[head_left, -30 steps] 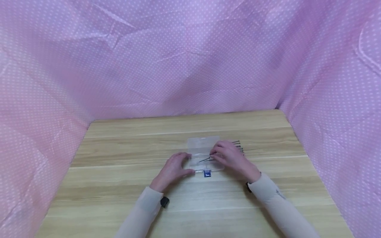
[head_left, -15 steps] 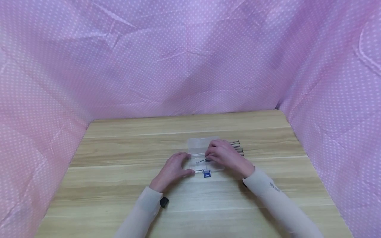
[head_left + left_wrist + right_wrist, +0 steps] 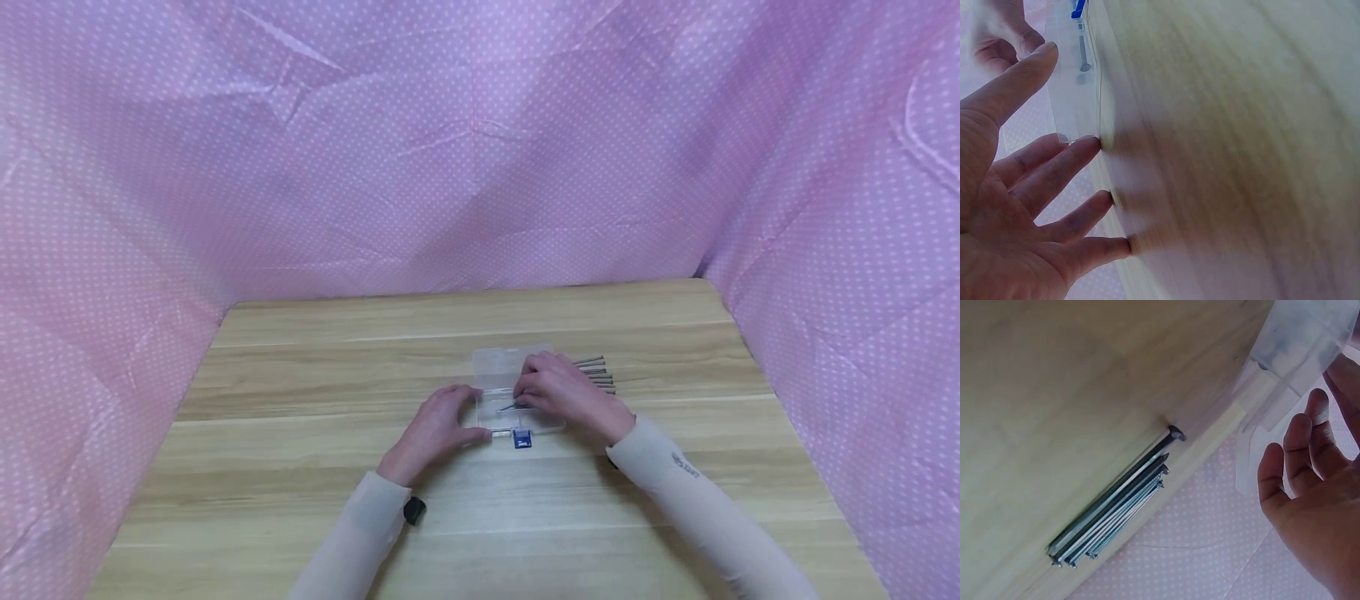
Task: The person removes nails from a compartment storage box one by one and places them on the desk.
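A clear plastic box (image 3: 542,427) stands with its see-through lid (image 3: 495,363) folded back and a blue latch (image 3: 522,439) at its front. My left hand (image 3: 437,431) holds the box's left side, thumb at the front edge and fingers at the back. Inside, thin metal nails (image 3: 512,407) point leftward; another nail (image 3: 1084,53) shows through the wall in the left wrist view. My right hand (image 3: 567,388) reaches into the box, fingers bent together over a nail, hiding its head end. In the right wrist view the curled fingers (image 3: 1298,440) are beside the box.
Right of the box lies a row of several nails (image 3: 1110,503) of differing thickness, partly behind my right hand in the head view. The wood-grain table (image 3: 337,358) is bordered by pink dotted cloth (image 3: 450,167) at the back and sides.
My right hand has moved slightly left and farther over the box, covering more of the nails inside. More of the row on the right now shows. The left hand has stayed still.
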{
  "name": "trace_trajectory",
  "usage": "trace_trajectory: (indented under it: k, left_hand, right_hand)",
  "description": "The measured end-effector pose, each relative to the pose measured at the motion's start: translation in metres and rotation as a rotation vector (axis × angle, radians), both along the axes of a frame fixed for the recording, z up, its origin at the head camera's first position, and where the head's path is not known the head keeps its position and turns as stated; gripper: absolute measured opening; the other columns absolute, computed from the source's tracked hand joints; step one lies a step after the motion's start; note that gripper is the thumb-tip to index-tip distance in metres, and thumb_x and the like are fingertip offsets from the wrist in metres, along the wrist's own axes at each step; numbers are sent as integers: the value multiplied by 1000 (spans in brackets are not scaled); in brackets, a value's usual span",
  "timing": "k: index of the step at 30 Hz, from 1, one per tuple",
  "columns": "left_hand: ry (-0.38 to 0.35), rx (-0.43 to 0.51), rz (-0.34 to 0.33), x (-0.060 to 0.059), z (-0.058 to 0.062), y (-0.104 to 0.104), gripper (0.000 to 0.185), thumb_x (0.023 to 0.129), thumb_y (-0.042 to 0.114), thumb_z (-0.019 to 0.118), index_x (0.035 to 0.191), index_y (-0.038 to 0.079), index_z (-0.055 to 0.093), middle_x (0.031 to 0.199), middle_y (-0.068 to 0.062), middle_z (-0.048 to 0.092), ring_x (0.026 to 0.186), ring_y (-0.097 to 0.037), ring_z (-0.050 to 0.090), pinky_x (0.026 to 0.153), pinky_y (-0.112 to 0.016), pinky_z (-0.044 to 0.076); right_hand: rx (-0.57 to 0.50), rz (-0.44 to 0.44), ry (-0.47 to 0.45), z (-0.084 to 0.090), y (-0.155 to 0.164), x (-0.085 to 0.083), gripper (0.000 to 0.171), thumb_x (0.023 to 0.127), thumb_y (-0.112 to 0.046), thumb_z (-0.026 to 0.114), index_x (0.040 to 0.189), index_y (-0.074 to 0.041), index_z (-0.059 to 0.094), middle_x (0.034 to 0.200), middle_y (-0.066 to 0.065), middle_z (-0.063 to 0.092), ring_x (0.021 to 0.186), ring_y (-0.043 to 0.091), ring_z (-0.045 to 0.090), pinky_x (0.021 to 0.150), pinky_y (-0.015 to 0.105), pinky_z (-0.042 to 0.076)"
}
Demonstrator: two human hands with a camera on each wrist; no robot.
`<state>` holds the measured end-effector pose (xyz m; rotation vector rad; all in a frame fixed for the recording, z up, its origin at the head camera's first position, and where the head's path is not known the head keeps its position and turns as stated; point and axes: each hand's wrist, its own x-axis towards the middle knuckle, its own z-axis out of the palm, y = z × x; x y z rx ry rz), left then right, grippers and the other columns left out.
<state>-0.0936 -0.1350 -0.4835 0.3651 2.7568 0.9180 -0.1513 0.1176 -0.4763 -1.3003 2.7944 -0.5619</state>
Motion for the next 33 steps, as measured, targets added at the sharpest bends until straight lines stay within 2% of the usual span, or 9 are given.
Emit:
trace_trajectory:
  k: [11, 24, 28, 33]
  left_hand:
    - [-29, -9, -6, -1, 3, -1, 66, 82, 37, 88, 136, 8, 64, 141, -15, 61, 137, -37, 51, 117, -54, 38]
    - [-47, -21, 2, -2, 5, -1, 64, 83, 38, 88, 135, 11, 64, 142, -15, 61, 138, -37, 50, 117, -55, 38]
    - [-35, -17, 0, -2, 5, -2, 65, 83, 39, 87, 137, 12, 63, 143, -15, 60, 139, -38, 49, 117, -55, 37]
    - [-28, -15, -2, -3, 3, -3, 65, 83, 39, 87, 137, 12, 63, 144, -16, 59, 139, -39, 48, 118, -56, 37]
  right_hand:
    - [60, 11, -56, 1, -5, -3, 10, 91, -24, 80, 101, -22, 83, 98, -5, 60, 89, 14, 52, 77, 30, 43]
    - [119, 64, 0, 2, -7, -9, 15, 88, -22, 83, 103, -25, 84, 92, -10, 56, 86, 12, 48, 76, 29, 40]
    - [149, 88, 30, 1, -8, -11, 15, 88, -20, 83, 103, -24, 84, 92, -10, 58, 87, 12, 50, 77, 28, 43]
    - [168, 85, 16, 2, -10, -11, 13, 90, -18, 81, 102, -21, 83, 94, -9, 61, 89, 13, 53, 81, 31, 46]
